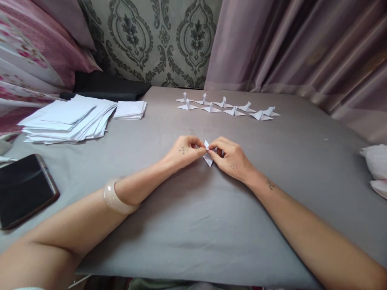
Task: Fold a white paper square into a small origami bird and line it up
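Observation:
A small folded piece of white paper (208, 160) is held between my two hands, just above the middle of the grey-covered table (193, 225). My left hand (186, 151) pinches it from the left with thumb and forefinger. From the right, my right hand (231, 158) grips it the same way, fingertips close to those of the left. One pointed end sticks up past the fingers and another points down toward me; the middle is hidden by my fingertips. Beyond my hands stand several folded white paper birds (211, 107) in two rows.
At the back left lie a large stack of white paper (69, 121) and a smaller stack of paper squares (130, 110). Behind them is a black folded item (109, 85). A phone (26, 189) rests at the left edge. White cloth (376, 165) sits at the far right.

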The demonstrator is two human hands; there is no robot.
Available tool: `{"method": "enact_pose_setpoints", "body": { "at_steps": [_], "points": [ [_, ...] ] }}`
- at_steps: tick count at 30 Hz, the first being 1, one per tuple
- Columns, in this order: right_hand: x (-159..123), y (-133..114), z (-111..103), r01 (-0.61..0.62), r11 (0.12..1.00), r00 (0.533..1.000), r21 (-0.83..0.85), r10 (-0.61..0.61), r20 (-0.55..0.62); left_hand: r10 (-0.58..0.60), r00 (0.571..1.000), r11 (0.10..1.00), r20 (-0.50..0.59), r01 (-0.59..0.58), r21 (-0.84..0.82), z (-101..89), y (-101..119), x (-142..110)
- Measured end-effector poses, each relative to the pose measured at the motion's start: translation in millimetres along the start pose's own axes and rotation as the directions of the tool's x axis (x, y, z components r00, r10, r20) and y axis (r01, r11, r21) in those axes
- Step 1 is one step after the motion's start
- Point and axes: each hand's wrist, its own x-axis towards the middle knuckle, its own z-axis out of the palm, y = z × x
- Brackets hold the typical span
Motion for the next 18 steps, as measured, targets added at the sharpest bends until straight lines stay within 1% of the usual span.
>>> {"method": "enact_pose_setpoints", "body": {
  "at_steps": [6,14,18],
  "points": [
    [-1,-1,0,-0.004,1.000,1.000,-0.005,0.004,0.003,-0.033,0.999,0.998,0.030,0.034,-0.043,0.5,-4,3],
    [-1,0,0,0.029,1.000,1.000,-0.001,-0.029,-0.006,-0.190,0.977,0.975,0.099,0.199,-0.094,-2.7,6,4],
    [-2,2,1,0.051,0.999,0.999,-0.002,-0.051,-0.009,-0.227,0.966,0.970,0.127,0.236,-0.064,-4.5,8,9]
  ]
}}
